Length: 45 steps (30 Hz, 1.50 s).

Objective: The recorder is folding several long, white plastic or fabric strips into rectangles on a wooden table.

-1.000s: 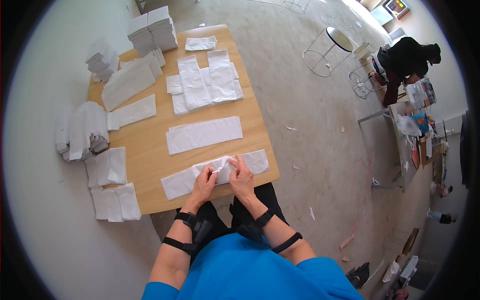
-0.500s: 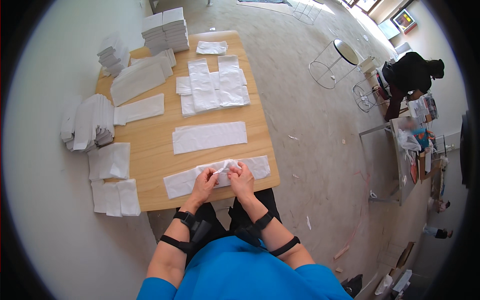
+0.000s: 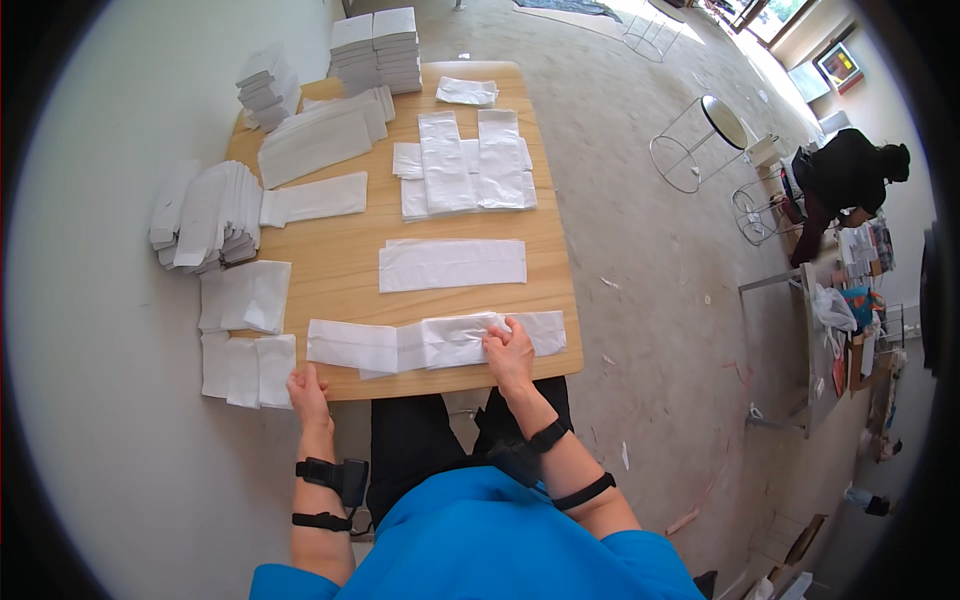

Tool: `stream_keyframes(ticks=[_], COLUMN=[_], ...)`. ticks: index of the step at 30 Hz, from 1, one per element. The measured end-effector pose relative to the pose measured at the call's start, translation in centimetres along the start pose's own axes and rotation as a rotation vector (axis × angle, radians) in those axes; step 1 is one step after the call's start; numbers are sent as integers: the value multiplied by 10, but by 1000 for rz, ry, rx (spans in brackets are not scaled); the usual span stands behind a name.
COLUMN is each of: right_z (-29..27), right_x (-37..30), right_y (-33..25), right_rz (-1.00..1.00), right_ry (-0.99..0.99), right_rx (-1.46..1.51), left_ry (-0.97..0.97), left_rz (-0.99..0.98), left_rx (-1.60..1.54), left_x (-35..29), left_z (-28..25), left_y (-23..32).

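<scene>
A long row of overlapping flat white strips lies along the table's near edge; they look like thin paper or film. My right hand is on the wrinkled upper strip, its fingers bent against the right end. My left hand is at the table's near left corner, fingers curled together. It is beside the right edge of a white folded sheet in the near left pile; whether it grips that edge is hidden. Beyond the row lies another flat white stack.
Crossed white bundles and a small white packet lie farther back on the wooden table. Tall white stacks and fanned piles line the wall side. Across the floor are a round stool and a person bending at another table.
My hands were together at the middle of the row. My left hand has moved left to the pile, my right slightly right. The strips now lie spread further left, and the view has shifted.
</scene>
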State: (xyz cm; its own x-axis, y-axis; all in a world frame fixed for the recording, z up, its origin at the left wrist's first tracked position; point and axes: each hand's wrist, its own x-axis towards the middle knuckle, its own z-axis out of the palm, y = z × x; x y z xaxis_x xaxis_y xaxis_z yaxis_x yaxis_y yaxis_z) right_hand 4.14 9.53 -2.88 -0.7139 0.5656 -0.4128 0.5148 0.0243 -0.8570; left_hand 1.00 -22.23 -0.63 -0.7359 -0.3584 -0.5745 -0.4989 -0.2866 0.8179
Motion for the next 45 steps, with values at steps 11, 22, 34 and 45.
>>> stream_keyframes(ticks=[11,22,34,45], right_z=[-6,-98,-107,-103], right_x=[-7,15,10,13], right_y=[-2,0,0,23], right_rz=[7,-223,-98,-156], right_ry=[-22,533,360,412], right_rx=[89,-560,-93,-273], left_ry=[-740,-864,-851,-816], left_rz=[717,576,630,728], left_rx=[688,782,890,921], left_x=[-87,-68,-75,-70], left_z=[183,197,197,197], left_y=[-28,-53,-50,-63])
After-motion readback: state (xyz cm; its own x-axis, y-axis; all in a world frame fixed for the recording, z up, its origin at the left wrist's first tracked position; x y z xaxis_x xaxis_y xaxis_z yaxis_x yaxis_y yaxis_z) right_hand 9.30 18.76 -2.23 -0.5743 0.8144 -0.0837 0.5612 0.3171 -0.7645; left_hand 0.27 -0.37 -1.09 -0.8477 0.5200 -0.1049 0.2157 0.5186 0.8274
